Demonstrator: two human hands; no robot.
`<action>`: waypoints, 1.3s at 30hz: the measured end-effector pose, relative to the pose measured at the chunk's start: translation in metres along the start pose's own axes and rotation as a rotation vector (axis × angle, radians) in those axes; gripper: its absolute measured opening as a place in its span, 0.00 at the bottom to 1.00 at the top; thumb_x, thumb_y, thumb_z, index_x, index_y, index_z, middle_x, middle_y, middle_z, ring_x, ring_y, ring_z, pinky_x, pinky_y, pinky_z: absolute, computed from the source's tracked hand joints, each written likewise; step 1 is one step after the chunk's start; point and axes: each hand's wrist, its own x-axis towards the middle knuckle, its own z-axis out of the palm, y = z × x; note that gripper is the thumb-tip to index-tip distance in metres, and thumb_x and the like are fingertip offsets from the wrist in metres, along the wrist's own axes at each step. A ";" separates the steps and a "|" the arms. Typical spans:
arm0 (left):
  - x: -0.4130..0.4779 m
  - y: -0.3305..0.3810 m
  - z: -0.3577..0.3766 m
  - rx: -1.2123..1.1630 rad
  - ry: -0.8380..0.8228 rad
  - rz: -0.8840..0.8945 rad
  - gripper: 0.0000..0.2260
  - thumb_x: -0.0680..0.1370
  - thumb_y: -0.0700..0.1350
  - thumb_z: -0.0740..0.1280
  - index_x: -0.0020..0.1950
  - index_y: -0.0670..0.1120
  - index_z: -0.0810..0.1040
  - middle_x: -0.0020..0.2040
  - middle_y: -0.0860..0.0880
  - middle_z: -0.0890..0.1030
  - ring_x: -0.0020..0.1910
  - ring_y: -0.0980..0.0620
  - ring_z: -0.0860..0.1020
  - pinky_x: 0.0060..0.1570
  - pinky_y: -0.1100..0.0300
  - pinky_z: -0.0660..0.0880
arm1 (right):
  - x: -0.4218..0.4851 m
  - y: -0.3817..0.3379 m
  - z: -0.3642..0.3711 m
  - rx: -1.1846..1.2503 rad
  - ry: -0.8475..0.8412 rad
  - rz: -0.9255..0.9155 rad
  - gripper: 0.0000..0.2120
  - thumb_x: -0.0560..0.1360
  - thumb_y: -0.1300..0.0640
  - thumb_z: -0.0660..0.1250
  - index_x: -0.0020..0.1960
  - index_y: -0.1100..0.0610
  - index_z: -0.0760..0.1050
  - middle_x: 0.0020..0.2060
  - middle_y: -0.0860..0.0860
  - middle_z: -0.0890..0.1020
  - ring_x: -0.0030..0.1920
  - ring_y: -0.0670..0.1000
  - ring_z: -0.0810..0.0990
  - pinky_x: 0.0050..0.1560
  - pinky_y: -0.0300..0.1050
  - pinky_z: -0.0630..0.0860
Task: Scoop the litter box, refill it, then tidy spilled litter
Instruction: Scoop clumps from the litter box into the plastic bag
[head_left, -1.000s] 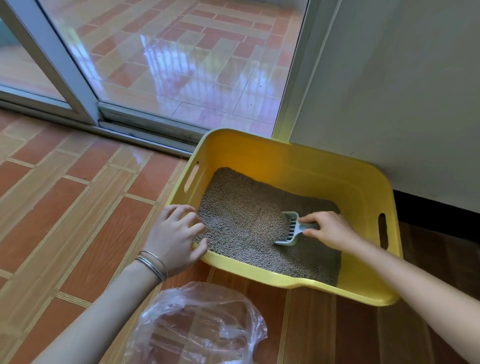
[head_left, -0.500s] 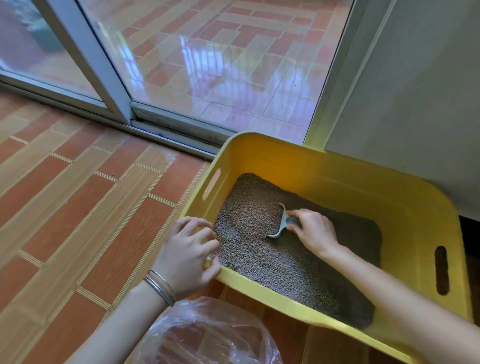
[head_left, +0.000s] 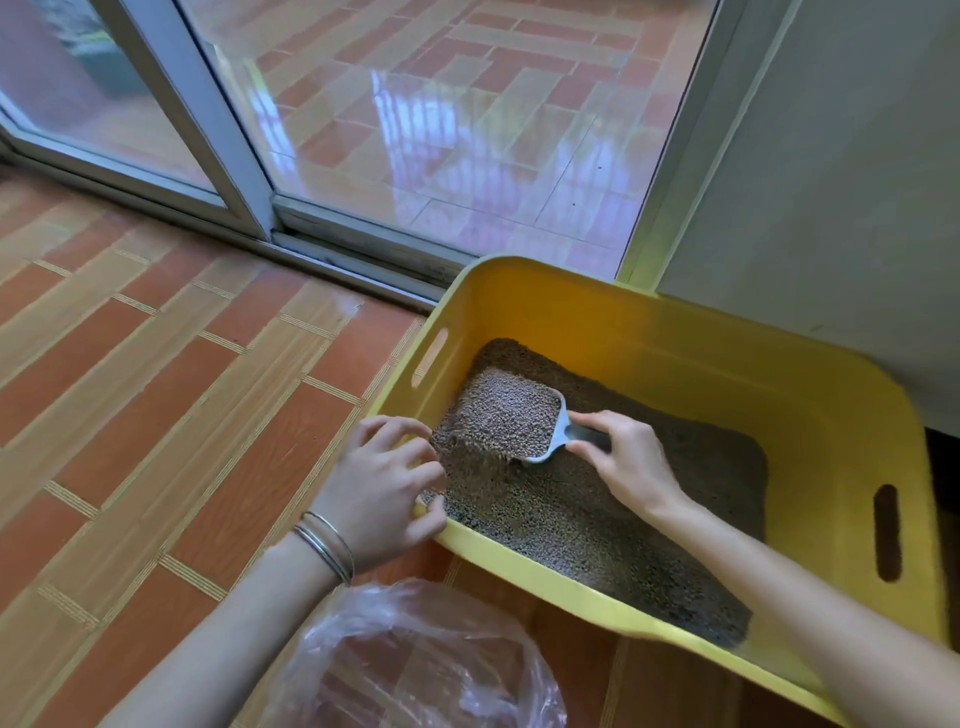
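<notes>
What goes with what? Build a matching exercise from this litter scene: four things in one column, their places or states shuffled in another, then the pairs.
1. scoop
2. left hand
3. plastic bag
4. right hand

A. lies on the floor before the litter box
B. holds the scoop's handle
C. heaped with litter
D. grips the litter box's rim

Pairs: 1-C, 2-D, 3-A, 4-B

Brick-patterned tiled floor (head_left: 156, 415), sliding glass door (head_left: 415, 130) behind, grey wall (head_left: 831, 156) alongside.
</notes>
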 end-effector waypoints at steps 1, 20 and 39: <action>0.000 -0.001 0.000 0.006 -0.010 0.002 0.13 0.69 0.53 0.59 0.34 0.51 0.81 0.38 0.55 0.81 0.50 0.49 0.79 0.56 0.51 0.65 | -0.005 0.000 -0.005 0.010 0.009 -0.010 0.19 0.71 0.60 0.72 0.61 0.59 0.76 0.53 0.51 0.82 0.49 0.46 0.78 0.52 0.39 0.74; -0.002 0.000 0.003 0.076 0.011 0.007 0.16 0.70 0.55 0.57 0.34 0.50 0.81 0.36 0.53 0.80 0.45 0.47 0.79 0.51 0.52 0.66 | -0.061 -0.010 -0.062 -0.074 0.131 -0.110 0.19 0.71 0.58 0.72 0.61 0.58 0.77 0.49 0.47 0.81 0.48 0.45 0.78 0.48 0.34 0.71; -0.010 -0.007 0.006 -0.013 0.092 0.115 0.17 0.74 0.59 0.57 0.40 0.50 0.79 0.39 0.54 0.80 0.47 0.48 0.78 0.50 0.53 0.65 | -0.104 0.007 -0.108 -0.923 -0.466 0.298 0.08 0.76 0.58 0.63 0.53 0.53 0.78 0.43 0.48 0.80 0.43 0.50 0.79 0.42 0.44 0.78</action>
